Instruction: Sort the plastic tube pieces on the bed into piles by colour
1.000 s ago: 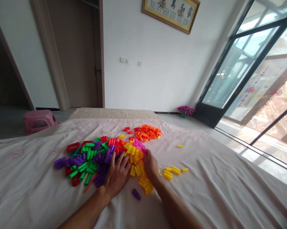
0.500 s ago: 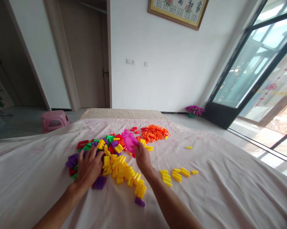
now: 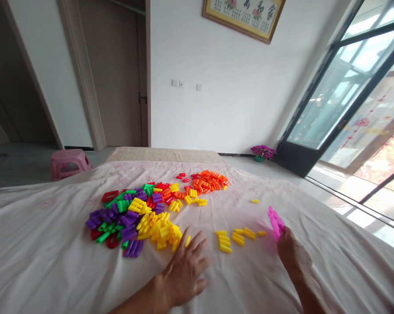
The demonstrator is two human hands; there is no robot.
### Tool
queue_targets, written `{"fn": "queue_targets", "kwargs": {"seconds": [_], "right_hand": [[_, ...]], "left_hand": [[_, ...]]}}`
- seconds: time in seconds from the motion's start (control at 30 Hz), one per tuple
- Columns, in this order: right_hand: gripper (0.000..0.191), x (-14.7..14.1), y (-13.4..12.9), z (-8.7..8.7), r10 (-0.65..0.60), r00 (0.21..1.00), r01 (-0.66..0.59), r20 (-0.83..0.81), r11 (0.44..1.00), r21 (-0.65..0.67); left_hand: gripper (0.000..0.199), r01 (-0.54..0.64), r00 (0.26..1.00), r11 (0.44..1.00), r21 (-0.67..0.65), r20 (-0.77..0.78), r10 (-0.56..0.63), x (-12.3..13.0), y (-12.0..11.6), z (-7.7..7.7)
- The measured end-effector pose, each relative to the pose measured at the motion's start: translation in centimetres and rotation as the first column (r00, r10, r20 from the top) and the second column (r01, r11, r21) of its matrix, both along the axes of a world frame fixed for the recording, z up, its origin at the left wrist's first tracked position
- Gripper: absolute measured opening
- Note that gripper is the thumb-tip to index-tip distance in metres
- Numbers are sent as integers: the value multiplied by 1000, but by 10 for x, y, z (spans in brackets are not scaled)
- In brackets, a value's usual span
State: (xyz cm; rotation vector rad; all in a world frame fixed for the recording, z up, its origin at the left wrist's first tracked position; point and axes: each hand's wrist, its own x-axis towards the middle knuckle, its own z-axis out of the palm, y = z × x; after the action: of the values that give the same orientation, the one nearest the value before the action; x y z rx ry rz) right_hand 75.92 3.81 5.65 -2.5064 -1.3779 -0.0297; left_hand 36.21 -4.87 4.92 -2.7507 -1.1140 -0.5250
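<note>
My left hand [image 3: 185, 268] is spread open, palm down, at the near right edge of the yellow plastic building blocks [image 3: 160, 231]. Its fingertips reach the closest yellow ones; whether they touch is unclear. Far to the right, my right hand [image 3: 293, 250] grips a flat bright pink plastic piece [image 3: 275, 222] with a scalloped edge, held upright above the sheet. Fingers cover its lower part. Between my hands lies a small group of yellow blocks [image 3: 224, 240]. Left of the yellow pile, purple blocks [image 3: 128, 231], green blocks [image 3: 103, 236] and red blocks [image 3: 111, 197] lie mixed together.
A heap of orange blocks [image 3: 210, 181] lies farther back on the pale, wrinkled sheet [image 3: 249, 283]. One yellow block [image 3: 255, 201] rests apart at the right. Beyond the sheet are a pink stool [image 3: 70, 163], a flower pot [image 3: 262, 151] and a glass door [image 3: 337, 91].
My right hand has carried the pink piece from above the pile to the far right. My left hand has moved right from the mixed blocks to the yellow ones, fingers spread.
</note>
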Motion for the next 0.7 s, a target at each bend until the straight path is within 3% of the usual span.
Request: {"fn": "queue_targets", "kwargs": {"seconds": [0.1, 0.2, 0.37, 0.5, 0.6, 0.7], "right_hand": [[46, -45, -5, -8, 186, 983, -186, 13, 981, 56], [43, -105, -7, -8, 428, 903, -429, 36, 901, 55], [41, -204, -15, -1, 679, 733, -664, -47, 728, 171], [36, -264, -22, 3, 836, 501, -782, -224, 548, 297], [33, -271, -5, 2, 863, 406, -758, -300, 502, 417], [35, -230, 47, 1, 807, 516, -614, -288, 582, 532]], "left_hand": [[33, -115, 993, 993, 35, -28, 116, -5, 21, -7], [31, -273, 958, 952, 138, -47, 282, -29, 40, -13], [29, -374, 923, 909, 186, -26, 385, -78, 49, -14], [31, -453, 885, 865, 217, -10, 466, -118, 47, -3], [28, -499, 862, 832, 243, 39, 505, -150, 47, 6], [28, -520, 854, 816, 252, 161, 494, -183, 45, 11]]}}
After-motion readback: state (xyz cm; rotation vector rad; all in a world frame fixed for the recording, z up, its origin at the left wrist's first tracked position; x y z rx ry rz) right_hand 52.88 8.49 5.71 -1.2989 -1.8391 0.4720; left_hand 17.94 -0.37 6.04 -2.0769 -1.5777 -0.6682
